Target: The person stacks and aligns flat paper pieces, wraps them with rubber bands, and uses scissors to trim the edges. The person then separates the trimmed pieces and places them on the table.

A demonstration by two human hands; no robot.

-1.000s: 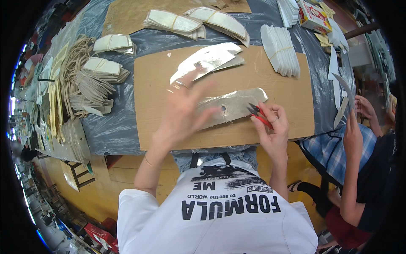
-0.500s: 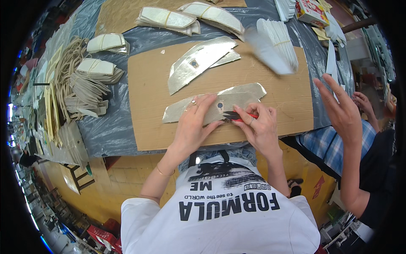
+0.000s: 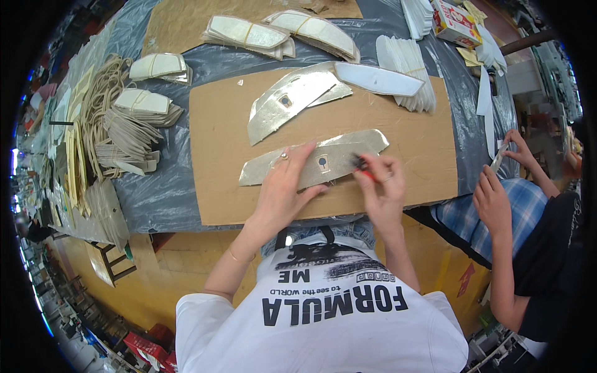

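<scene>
A pale gold, curved flat panel (image 3: 348, 147) lies on the cardboard sheet (image 3: 429, 155) in front of me, with a small dark-centred cutout (image 3: 323, 163) near its middle. My left hand (image 3: 285, 183) lies on the panel's left part, fingers stretched out and thumb apart. In my right hand (image 3: 382, 189) are small red-handled snips (image 3: 362, 165), just right of the cutout; their dark jaws are blurred by motion. Beyond this panel rest shiny gold panels (image 3: 305, 87), one overlapping another. A white-faced curved panel (image 3: 380, 79) touches their right end.
Banded stacks of panels (image 3: 249, 32) line the far side of the plastic-covered table (image 3: 161, 193). Beige cords (image 3: 106, 93) and more bundles (image 3: 143, 102) lie left. At right, a co-worker's hands (image 3: 494, 196) hold a small pale piece; a box (image 3: 457, 25) stands beyond.
The snips have lifted and moved up and right from below the cutout. The blurred white panel at upper right has come to rest. The co-worker's raised hand has dropped toward their other hand.
</scene>
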